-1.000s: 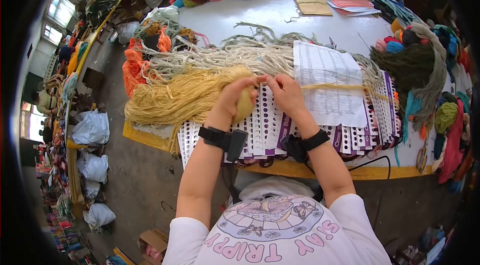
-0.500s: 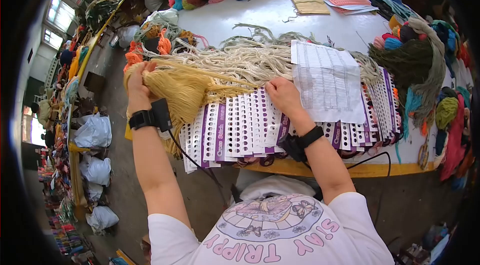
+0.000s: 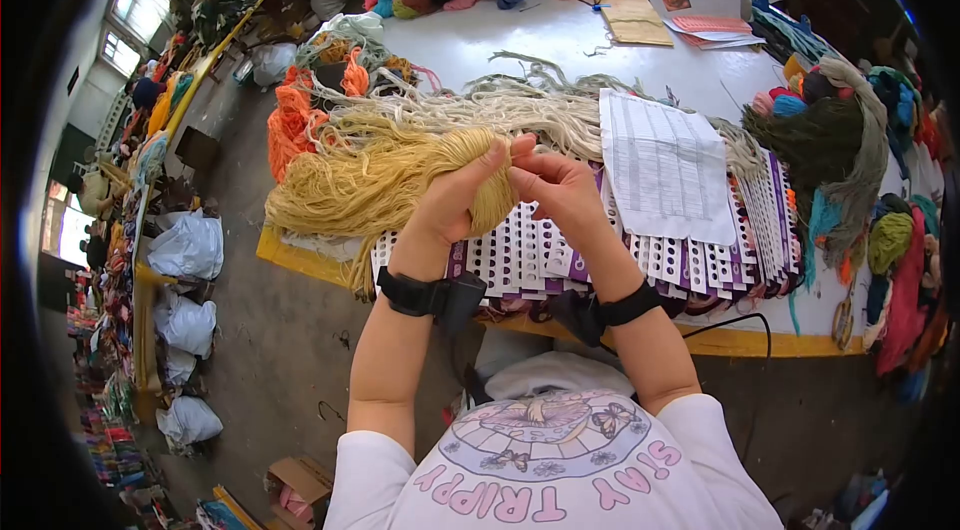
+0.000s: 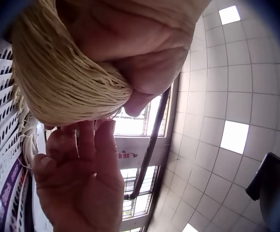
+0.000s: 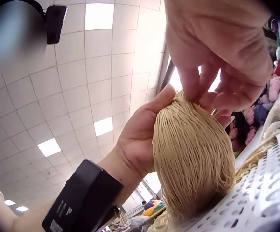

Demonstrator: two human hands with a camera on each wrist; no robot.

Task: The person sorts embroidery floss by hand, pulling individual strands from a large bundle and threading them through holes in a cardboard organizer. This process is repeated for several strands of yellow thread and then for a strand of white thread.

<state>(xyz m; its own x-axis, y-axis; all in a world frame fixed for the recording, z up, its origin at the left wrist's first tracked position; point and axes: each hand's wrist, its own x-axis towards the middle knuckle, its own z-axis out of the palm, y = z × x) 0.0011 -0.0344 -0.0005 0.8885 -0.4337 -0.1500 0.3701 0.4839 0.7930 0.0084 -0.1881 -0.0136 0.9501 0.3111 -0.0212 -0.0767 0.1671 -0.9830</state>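
Observation:
My left hand grips the looped end of a thick pale-yellow thread hank, its thumb lying over the strands. The rest of the hank trails leftward across the table. With its fingertips, my right hand pinches strands at the gathered end of the loop, right beside the left thumb. From the right wrist view, the hank bulges downward from the pinched tip, and the left hand wraps behind it. Below both hands lie overlapping punched cross-stitch cards in white and purple.
Cream thread hanks lie behind the yellow one, with orange yarn at the left. A printed sheet covers part of the cards. Coloured yarn piles line the back and right. A cable crosses the table's front edge.
My left hand swept left along the yellow hank, then came back to the middle holding its looped end. My right hand stayed near the middle and now meets the left at the loop.

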